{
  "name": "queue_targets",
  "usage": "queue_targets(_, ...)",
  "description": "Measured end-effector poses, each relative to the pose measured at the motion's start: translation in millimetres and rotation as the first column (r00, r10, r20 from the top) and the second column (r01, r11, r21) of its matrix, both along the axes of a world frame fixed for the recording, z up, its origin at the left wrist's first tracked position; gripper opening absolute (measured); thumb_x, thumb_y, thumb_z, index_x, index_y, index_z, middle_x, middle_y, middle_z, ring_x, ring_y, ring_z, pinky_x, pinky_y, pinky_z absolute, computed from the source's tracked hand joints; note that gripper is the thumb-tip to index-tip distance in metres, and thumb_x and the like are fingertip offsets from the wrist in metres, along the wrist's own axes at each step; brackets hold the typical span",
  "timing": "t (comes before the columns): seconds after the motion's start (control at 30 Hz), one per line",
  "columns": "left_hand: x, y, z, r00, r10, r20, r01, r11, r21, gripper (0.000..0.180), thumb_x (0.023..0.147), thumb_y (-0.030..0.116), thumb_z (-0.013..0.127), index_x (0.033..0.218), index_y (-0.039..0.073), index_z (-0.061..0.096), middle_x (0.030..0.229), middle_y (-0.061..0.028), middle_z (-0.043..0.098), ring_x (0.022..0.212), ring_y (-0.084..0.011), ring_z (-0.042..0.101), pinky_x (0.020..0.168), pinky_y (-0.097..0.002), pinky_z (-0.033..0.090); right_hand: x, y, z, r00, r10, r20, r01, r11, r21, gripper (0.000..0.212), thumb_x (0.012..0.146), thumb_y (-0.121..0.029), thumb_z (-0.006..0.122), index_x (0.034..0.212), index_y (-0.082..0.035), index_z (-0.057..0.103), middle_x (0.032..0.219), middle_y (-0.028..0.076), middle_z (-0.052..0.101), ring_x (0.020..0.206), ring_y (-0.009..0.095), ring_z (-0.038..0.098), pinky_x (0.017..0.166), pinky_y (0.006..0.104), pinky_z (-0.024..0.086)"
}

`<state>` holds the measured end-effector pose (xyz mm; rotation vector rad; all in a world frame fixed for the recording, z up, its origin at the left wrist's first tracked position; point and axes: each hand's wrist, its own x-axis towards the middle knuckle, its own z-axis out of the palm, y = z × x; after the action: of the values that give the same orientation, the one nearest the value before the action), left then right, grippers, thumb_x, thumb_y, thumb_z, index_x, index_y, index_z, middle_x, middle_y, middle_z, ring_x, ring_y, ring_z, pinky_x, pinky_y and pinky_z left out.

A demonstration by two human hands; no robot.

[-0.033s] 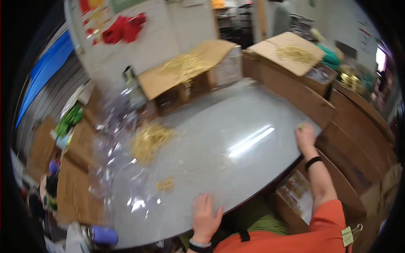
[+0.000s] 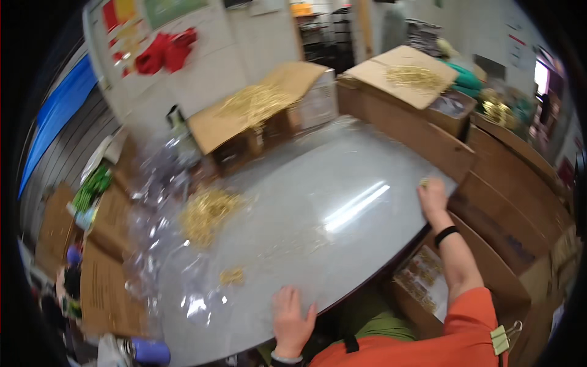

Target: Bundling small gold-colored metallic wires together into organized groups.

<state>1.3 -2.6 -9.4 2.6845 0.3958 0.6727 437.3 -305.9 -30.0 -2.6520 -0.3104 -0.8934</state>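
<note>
Gold strips (image 2: pixel 232 276): small pile on the bench (image 2: pixel 361 263), left of the left hand (image 2: pixel 292 321), near its fingertips.
Look: thin, shiny, tangled.
Left hand: flat, thumb out.
Right hand (image 2: pixel 433 197): curled, gold bit (image 2: pixel 424 182) at its fingertips; can't tell if gripped.

A red bundle (image 2: pixel 166 54) hangs on the wall (image 2: pixel 214 49), blue sheeting (image 2: pixel 56 116) further left.

The person wears a bright orange shirt (image 2: pixel 461 342) with a short sleeve (image 2: pixel 469 311) and olive-green trousers (image 2: pixel 373 324). A plain black band (image 2: pixel 446 235) rings the right wrist; the left has a pale, shiny band (image 2: pixel 287 357). A pale green clip (image 2: pixel 499 341) with wire handles grips the shirt's side, and a small black strap (image 2: pixel 351 344) shows at its front.
</note>
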Motion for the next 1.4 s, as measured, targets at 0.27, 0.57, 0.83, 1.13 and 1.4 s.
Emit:
queue_targets(0.27,-2.0,-0.4,2.4,0.999,-0.028,0.028,0.026,0.997,0.077,0.053,0.086,0.023,0.075,0.127,-0.008,0.059,0.137,-0.0262,0.055,0.13,-0.0465,0.05,0.114,-0.0551,0.038,-26.5,-4.1,9.1,0.996,-0.072,0.05,0.078,0.987,-0.138,0.056,0.088,-0.036,0.073,0.132,-0.005,0.058,0.133,0.014,0.057,0.12,0.031,0.053,0.104,0.048,0.038)
queue_targets(0.57,-4.3,1.6,-2.9,0.999,-0.006,0.037,0.002,0.995,0.104,0.054,0.086,0.025,0.074,0.126,-0.007,0.059,0.134,-0.0255,0.056,0.129,-0.0438,0.052,0.115,-0.0566,0.037,-60.4,30.8,52.1,0.997,0.011,-0.08,-0.03,0.969,-0.247,0.076,0.099,-0.054,0.054,0.155,-0.005,0.039,0.162,0.021,0.032,0.152,0.036,0.028,0.124,0.056,0.017)
queue_targets(0.83,-2.4,-3.6,-1.1,0.991,0.126,0.037,-0.13,0.985,0.112,0.064,0.086,0.037,0.075,0.13,-0.006,0.058,0.138,-0.0241,0.054,0.135,-0.0447,0.046,0.115,-0.0631,0.03,-48.4,158.7,58.8,0.398,0.747,-0.533,-0.813,0.556,0.172,0.079,0.102,-0.058,0.049,0.156,-0.001,0.036,0.16,0.027,0.033,0.151,0.04,0.028,0.124,0.0457,0.024)
queue_targets(1.13,6.2,-9.2,8.3,0.9,0.413,-0.139,-0.383,0.902,0.197,0.101,0.086,0.061,0.065,0.144,-0.017,0.04,0.147,-0.0321,0.047,0.142,-0.047,0.037,0.114,-0.0722,0.018,-118.9,258.0,40.8,0.132,0.876,-0.465,-0.986,0.068,-0.152,0.098,0.09,-0.07,0.058,0.154,0.0,0.034,0.159,0.029,0.032,0.149,0.048,0.026,0.123,0.0569,0.021)
queue_targets(1.4,5.4,-7.5,13.6,0.9,0.415,-0.133,-0.382,0.899,0.215,0.098,0.087,0.062,0.063,0.141,-0.018,0.044,0.143,-0.0327,0.051,0.14,-0.0477,0.041,0.112,-0.0737,0.019,-184.4,345.6,51.5,0.016,0.922,-0.386,-0.926,-0.132,-0.355,0.087,0.095,-0.069,0.05,0.157,-0.009,0.036,0.164,0.022,0.029,0.151,0.047,0.026,0.123,0.0606,0.017)
